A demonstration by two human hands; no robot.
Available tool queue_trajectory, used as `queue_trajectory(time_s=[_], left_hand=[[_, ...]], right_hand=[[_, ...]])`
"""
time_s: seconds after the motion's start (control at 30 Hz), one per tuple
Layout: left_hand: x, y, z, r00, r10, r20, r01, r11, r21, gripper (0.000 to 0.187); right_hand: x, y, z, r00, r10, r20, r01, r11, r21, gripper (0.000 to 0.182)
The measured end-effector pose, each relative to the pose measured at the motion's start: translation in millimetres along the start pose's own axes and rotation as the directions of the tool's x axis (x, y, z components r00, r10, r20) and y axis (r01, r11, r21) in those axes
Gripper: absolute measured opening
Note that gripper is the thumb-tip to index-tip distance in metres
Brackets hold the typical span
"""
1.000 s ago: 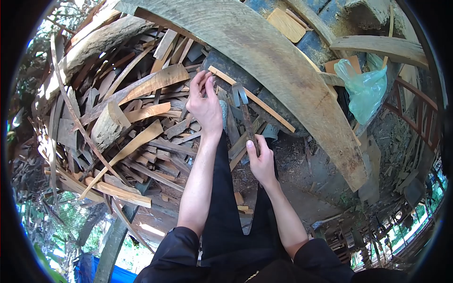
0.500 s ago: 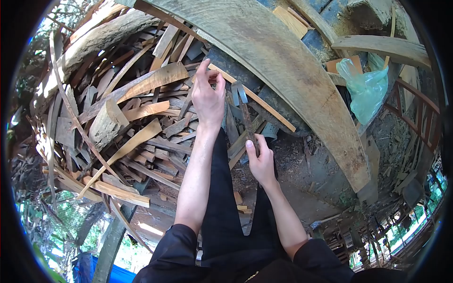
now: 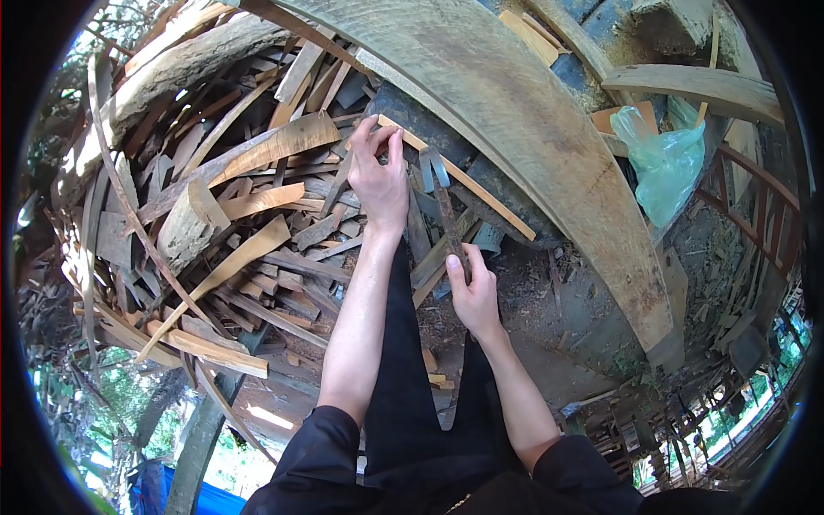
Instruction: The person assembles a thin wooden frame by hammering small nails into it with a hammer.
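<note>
A claw hammer (image 3: 446, 210) with a shiny two-pronged head and a dark, worn handle is in my right hand (image 3: 475, 292). My right thumb lies along the handle, and the head points away from me. To the left, my left hand (image 3: 378, 180) is raised with its fingers curled into a pinch. Whatever those fingertips hold, if anything, is too small to make out. They are close to the upper end of a thin light wooden strip (image 3: 463, 178), which lies slantwise along the edge of a dark surface beyond the hammer head.
A large curved plank (image 3: 515, 120) spans the far side. Heaped scrap wood (image 3: 292, 232) fills the left, beside a log (image 3: 189, 64). A green plastic bag (image 3: 665, 163) hangs at right, near a reddish-brown slatted frame (image 3: 755, 202).
My left hand has drawn its raised finger in and shifted slightly toward me. My right hand and the hammer have hardly moved.
</note>
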State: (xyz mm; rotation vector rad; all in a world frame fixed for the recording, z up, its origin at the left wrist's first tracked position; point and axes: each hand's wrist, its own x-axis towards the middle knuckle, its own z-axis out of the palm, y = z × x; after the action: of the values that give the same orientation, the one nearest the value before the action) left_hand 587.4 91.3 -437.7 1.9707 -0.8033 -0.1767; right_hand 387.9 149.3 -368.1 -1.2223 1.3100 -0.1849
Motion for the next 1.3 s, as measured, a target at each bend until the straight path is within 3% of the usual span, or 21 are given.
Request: queue_trajectory(time_s=[0.27, 0.37, 0.5, 0.6, 0.67, 0.93, 1.17, 1.3], left_hand=[[1.2, -7.6, 1.6, 1.0, -0.01, 0.009, 0.011, 0.998, -0.057, 0.038], [1.5, -14.0, 2.5, 1.0, -0.007, 0.007, 0.007, 0.998, -0.061, 0.037], [3.1, -12.1, -2.3, 0.999, 0.0, 0.033, 0.002, 0.999, -0.054, 0.036], [5.8, -10.7, -6.5, 0.998, 0.018, 0.054, -0.016, 0.999, -0.029, 0.036], [5.5, -11.0, -6.1, 0.999, 0.002, 0.044, 0.0, 0.999, -0.051, 0.036], [13.1, -9.9, -9.8, 0.996, 0.035, 0.082, -0.037, 0.999, 0.018, 0.041], [15.0, -8.3, -11.2, 0.99, -0.031, 0.135, 0.03, 1.0, 0.009, 0.042], [11.3, -14.4, -8.8, 0.994, 0.01, 0.111, -0.012, 1.0, 0.012, 0.041]], right_hand=[[8.5, -5.0, -13.5, 1.0, -0.027, 0.006, 0.027, 0.997, -0.066, 0.039], [17.1, -25.7, -17.7, 0.989, -0.148, 0.005, 0.147, 0.982, -0.116, 0.039], [28.6, -53.6, -15.2, 0.99, -0.134, 0.053, 0.14, 0.98, -0.143, 0.038], [38.3, -49.6, -8.9, 0.973, -0.227, 0.042, 0.231, 0.949, -0.213, 0.036], [42.4, -41.8, -7.7, 0.987, -0.158, 0.034, 0.161, 0.944, -0.288, 0.034], [37.5, -49.2, -12.1, 0.973, -0.232, 0.019, 0.23, 0.944, -0.238, 0.037], [40.0, -52.6, -15.8, 0.984, -0.172, 0.053, 0.18, 0.946, -0.27, 0.035], [36.7, -57.8, -17.5, 0.987, -0.15, 0.065, 0.161, 0.953, -0.258, 0.036]])
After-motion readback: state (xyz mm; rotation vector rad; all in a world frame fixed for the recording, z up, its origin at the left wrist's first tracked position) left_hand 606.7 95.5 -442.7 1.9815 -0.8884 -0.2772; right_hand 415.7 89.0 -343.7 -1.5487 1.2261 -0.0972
